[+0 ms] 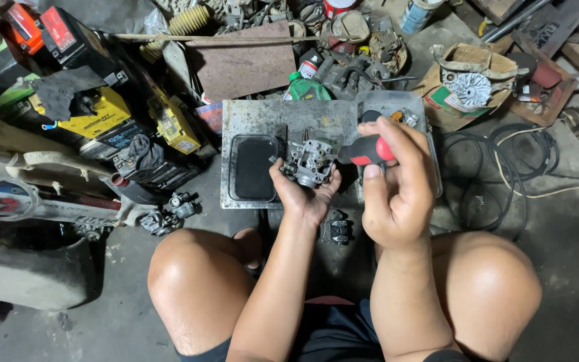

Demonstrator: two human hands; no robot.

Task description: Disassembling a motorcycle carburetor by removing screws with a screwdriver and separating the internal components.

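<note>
My left hand [306, 194] cups a small grey metal carburetor body [311, 161] from below, holding it above a dirty metal plate [263, 117]. My right hand [397, 188] grips a screwdriver with a red and black handle [367, 151], its tip pointing left into the carburetor. Both hands hover in front of my bare knees.
A black rectangular tray [252, 167] lies on the plate, left of the carburetor. Another small metal part [338, 230] sits on the floor between my knees. Batteries [95, 114] and engine parts crowd the left and back; black cables [504, 167] coil at the right.
</note>
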